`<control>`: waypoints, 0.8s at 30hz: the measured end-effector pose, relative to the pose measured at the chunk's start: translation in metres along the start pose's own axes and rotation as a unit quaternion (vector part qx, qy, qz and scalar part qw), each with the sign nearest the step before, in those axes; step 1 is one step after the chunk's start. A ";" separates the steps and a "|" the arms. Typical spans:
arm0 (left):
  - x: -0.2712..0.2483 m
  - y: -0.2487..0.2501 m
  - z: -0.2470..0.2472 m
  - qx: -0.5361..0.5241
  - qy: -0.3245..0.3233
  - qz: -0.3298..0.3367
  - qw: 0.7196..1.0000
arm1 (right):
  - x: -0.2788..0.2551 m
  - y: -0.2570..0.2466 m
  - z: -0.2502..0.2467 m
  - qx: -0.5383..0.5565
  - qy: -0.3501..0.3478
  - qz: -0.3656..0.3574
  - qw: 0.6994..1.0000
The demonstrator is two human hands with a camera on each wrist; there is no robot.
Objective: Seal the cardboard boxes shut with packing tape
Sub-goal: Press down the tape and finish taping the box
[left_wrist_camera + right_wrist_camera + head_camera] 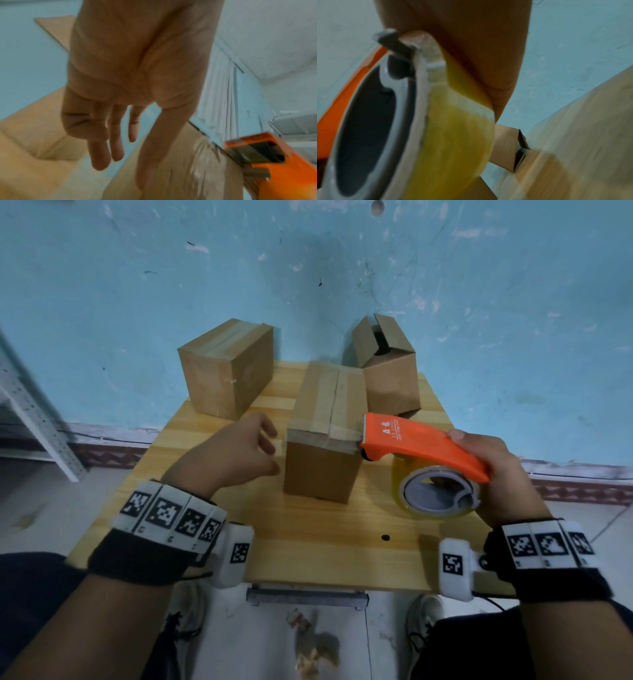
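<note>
Three cardboard boxes stand on a wooden table [308,546]. The middle box [322,470] [188,175] has clear tape along its top seam and across its near top edge. My right hand [493,470] [471,54] grips an orange tape dispenser [421,443] [278,169] with a yellowish tape roll [428,513] [453,135]. The dispenser's toothed front end sits at the box's near right top corner. My left hand [253,450] [137,81] hovers just left of this box, fingers relaxed and holding nothing. The left box [219,378] is closed. The back right box [390,381] [506,142] has open flaps.
A blue wall rises right behind the table. A grey metal shelf frame [34,412] stands on the floor at the left. Bare tabletop lies in front of the middle box, with a small black dot [385,537] on it. Paper scraps [315,648] lie on the floor below.
</note>
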State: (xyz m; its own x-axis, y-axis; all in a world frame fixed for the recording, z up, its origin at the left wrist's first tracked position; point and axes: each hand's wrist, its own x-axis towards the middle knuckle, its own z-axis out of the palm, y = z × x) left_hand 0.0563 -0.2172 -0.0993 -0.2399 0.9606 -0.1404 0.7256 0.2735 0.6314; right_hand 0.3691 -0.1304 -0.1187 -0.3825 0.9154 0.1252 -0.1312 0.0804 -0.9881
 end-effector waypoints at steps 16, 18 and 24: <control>0.013 0.007 0.012 0.021 0.097 0.347 0.933 | 0.004 0.003 0.023 -0.004 -0.071 0.012 0.997; 0.013 0.005 0.013 0.032 0.096 0.353 0.930 | 0.005 0.001 0.022 -0.010 -0.084 0.011 0.996; 0.016 0.005 0.011 0.042 0.085 0.350 0.932 | 0.015 0.001 0.011 -0.015 -0.062 -0.009 0.998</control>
State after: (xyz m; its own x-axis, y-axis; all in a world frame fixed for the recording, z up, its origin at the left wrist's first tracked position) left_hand 0.0632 -0.2004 -0.1069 0.2180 0.8852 0.4110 0.7882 -0.4080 0.4607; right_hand 0.3528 -0.1209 -0.1164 -0.4917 0.8577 0.1504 -0.1120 0.1090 -0.9877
